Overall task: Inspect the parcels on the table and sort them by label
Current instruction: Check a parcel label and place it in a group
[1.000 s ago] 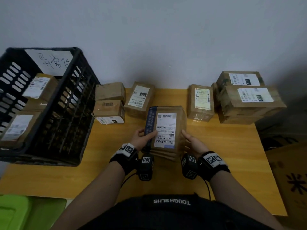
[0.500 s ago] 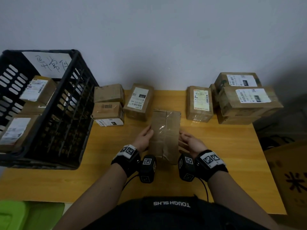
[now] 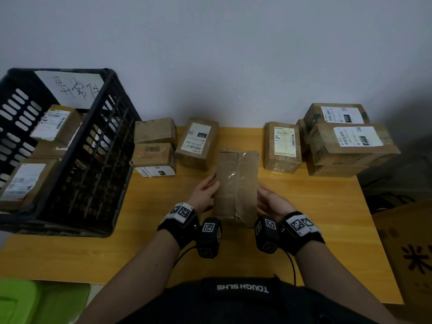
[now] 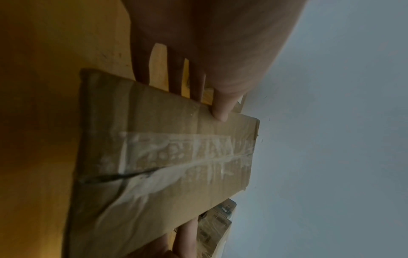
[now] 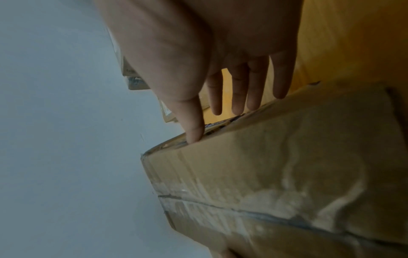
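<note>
So a second ago the box (image 3: 237,185) had its white label facing up, half a second ago it was already flipped to the plain taped side, and it's that same side up now, sitting mid-table between both hands. Head view: left hand (image 3: 204,191) is flat against the box's left side, right hand (image 3: 271,202) against the right, fingers pretty straight on both, more of a sandwich than a grab. Around it on the yellow table (image 3: 327,206) there's a labelled parcel (image 3: 197,143) just behind-left, two small stacked ones (image 3: 154,148) beside the black crate (image 3: 77,160), which has labelled parcels inside and a handwritten sheet (image 3: 72,88) on its back wall, plus another parcel (image 3: 281,146) and a pile (image 3: 346,139) on the right. Left wrist view: the thumb tip (image 4: 219,115) sits on the top edge of the box (image 4: 165,157), fingers stretched down the far side, tape seam running across. Right wrist view: same deal, thumb (image 5: 194,132) on the box (image 5: 287,174) edge, fingers (image 5: 238,94) straight and spread, and I can't tell if they all touch it.
</note>
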